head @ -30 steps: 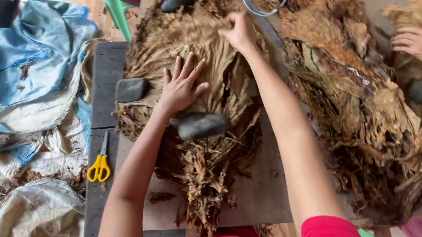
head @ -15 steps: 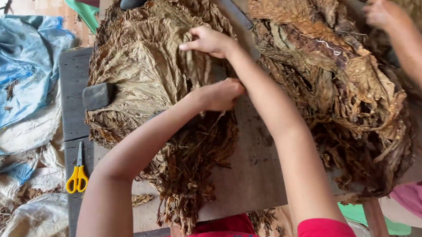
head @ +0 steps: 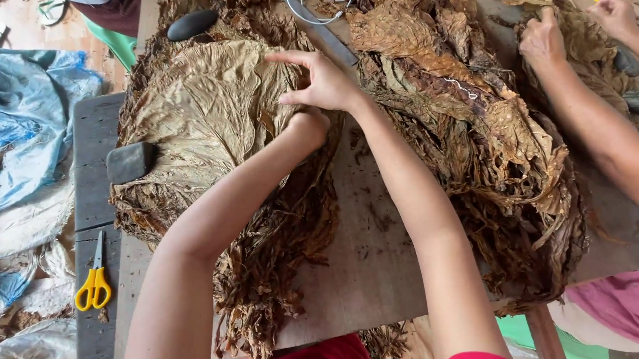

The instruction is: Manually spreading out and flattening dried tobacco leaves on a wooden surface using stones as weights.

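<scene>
Right hand: forefinger stretched out toward nine o'clock, thumb below it, the two pressing the upper edge of the flattened leaf; remaining fingers curled under. No pinch can be made out.

Left hand: directly at six o'clock of the right hand, touching it, knuckles folded down against the leaves. Fingers tucked out of sight, so whether they grip anything cannot be told.

Flattened leaf: large, pale tan, spread smooth as the top sheet of the left-hand pile, at nine o'clock of both hands.

Square grey stone: rests on the leaf's lower-left edge, at eight o'clock of the hands.

Oval dark stone: lies on the pile's far edge, at eleven o'clock.

Heap of crumpled leaves: darker brown, unflattened, at three o'clock across a strip of bare wooden table.

Yellow-handled scissors: on the dark bench board, at seven o'clock, well apart.

Other person's hands: at two o'clock, on a separate pile.

Progress, as judged: one leaf lies opened and weighted on a built-up stack; the bulky crumpled heap suggests much flattening is left.
</scene>
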